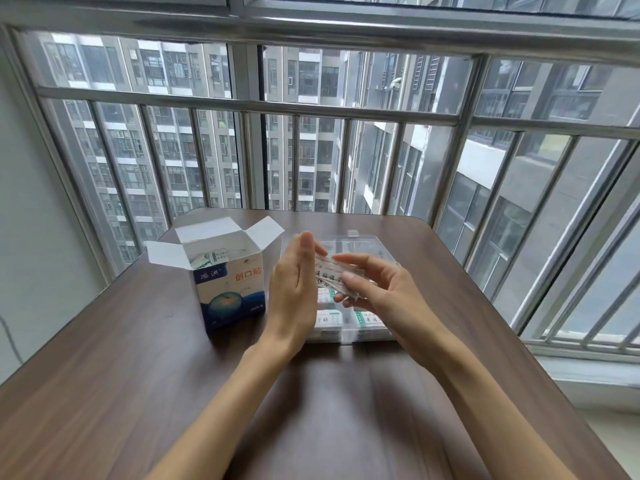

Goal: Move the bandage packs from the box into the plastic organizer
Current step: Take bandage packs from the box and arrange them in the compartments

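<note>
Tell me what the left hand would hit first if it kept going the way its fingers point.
Probably the organizer's far rim: the left hand points up and away over the organizer, its straight fingers against the pack held by the right hand. Depth is unclear.

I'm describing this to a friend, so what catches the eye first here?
Two hands over the wooden table: the right hand grips a bandage pack, and the left hand is flat against its end. Behind them is the clear plastic organizer; to its left is the open bandage box.
</note>
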The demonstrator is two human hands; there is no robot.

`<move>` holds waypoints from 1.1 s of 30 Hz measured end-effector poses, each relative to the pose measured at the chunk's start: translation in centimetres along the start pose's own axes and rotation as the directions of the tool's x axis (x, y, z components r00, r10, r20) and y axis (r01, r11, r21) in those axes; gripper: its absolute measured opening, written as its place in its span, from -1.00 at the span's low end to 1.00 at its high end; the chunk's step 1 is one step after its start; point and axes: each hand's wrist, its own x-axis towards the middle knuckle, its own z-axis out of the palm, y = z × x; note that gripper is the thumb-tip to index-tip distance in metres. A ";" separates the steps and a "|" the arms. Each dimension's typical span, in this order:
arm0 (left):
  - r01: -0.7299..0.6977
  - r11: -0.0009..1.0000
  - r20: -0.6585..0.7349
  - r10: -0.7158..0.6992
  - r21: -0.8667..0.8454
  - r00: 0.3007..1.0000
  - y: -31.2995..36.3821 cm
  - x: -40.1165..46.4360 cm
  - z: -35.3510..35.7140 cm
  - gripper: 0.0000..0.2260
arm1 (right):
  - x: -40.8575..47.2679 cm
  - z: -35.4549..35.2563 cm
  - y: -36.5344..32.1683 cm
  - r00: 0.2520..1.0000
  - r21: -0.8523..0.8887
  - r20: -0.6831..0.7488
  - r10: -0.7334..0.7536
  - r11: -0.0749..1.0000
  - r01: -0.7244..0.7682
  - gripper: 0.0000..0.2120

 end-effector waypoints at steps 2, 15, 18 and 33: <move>0.065 0.998 0.047 -0.066 0.021 0.997 0.0 0.0 0.2 -0.58 | 0.1 -0.1 0.0 1.000 -0.029 0.006 0.006 1.000 -0.006 -0.77; 0.009 0.954 0.436 -0.146 0.300 0.888 0.8 2.8 0.4 -0.92 | 0.6 -6.8 -1.9 0.997 -0.362 -0.079 0.005 0.932 -0.033 -0.80; -0.053 0.915 0.429 -0.136 0.401 0.893 0.9 3.4 0.9 -0.93 | 1.0 -7.3 -1.2 0.992 -0.443 -0.120 -0.025 0.896 -0.031 -0.82; -0.224 0.693 0.529 -0.262 0.685 0.807 -0.1 4.4 0.8 -0.86 | 2.7 -8.1 1.3 1.000 -0.772 -0.029 0.000 0.635 -0.022 -0.88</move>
